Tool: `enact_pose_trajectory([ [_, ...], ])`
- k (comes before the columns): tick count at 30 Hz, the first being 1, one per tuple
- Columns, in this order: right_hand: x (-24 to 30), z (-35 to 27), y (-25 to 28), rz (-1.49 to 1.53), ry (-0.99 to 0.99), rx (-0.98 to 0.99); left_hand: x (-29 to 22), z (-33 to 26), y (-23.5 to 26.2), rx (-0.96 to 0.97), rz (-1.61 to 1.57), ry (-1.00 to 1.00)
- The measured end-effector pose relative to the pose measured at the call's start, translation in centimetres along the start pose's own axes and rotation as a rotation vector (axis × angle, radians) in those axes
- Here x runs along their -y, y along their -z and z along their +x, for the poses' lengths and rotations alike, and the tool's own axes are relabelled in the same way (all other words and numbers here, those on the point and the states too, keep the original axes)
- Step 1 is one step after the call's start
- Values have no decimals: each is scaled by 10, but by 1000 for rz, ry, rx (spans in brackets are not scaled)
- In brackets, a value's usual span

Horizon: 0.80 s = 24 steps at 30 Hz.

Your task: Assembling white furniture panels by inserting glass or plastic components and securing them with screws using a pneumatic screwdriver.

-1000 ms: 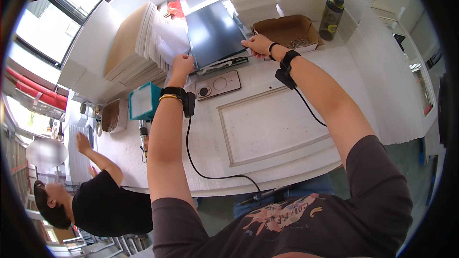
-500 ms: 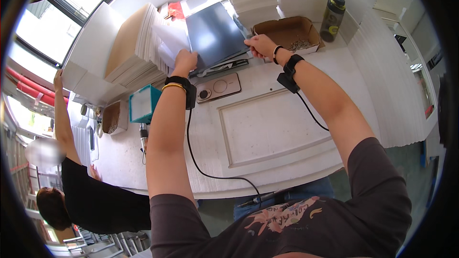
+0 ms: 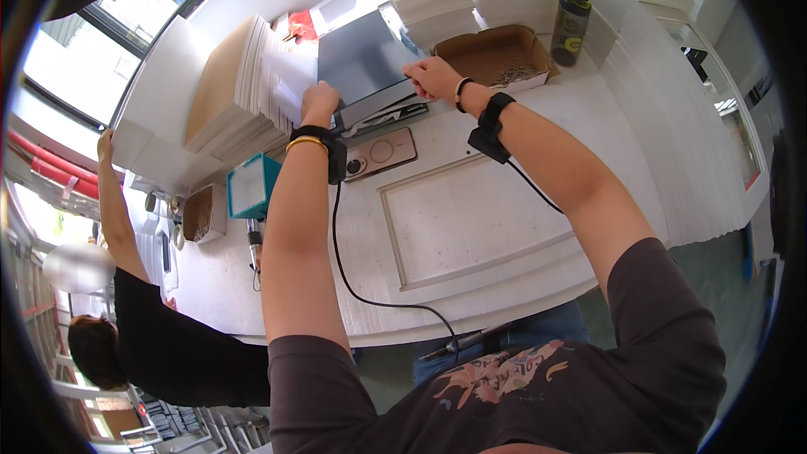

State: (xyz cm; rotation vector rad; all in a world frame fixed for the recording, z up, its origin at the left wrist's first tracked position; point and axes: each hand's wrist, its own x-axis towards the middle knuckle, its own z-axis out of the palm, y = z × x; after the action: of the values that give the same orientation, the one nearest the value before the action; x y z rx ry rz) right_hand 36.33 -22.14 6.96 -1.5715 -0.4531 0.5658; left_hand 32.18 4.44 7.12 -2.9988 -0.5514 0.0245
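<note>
A dark grey glossy sheet lies at the back of the worktable, its near edge raised off a stack of flat sheets. My left hand is closed at its near left corner. At the near right corner, my right hand pinches the edge between thumb and fingers. A phone with a round ring on its back lies just nearer than the stack.
An open cardboard box of small metal pieces and a dark bottle stand right. Left are stacked boards, a teal-edged box and an electric screwdriver. A white framed panel lies in front. A co-worker reaches at far left.
The dark sheet's near edge has risen, showing a pale gap beneath. Both hands keep their hold on its near corners. My view has shifted slightly.
</note>
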Motion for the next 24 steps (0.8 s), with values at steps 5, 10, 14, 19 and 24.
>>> enact_pose_trajectory([
  [5, 15, -41, -17, -53, 114, -19, -18, -64, 23, -140, -583, 374],
  [10, 31, -130, -59, 15, 99, 74, 11, -140, 4, -237, -643, 336],
  [14, 34, -216, -58, 42, -58, 125, -19, -212, 7, -341, -803, 271],
  [19, 15, -294, -92, 182, -196, 313, -10, -269, 8, -282, -805, 158],
  [24, -31, -338, -118, 391, -212, 235, -29, -271, 1, -235, -756, -148],
])
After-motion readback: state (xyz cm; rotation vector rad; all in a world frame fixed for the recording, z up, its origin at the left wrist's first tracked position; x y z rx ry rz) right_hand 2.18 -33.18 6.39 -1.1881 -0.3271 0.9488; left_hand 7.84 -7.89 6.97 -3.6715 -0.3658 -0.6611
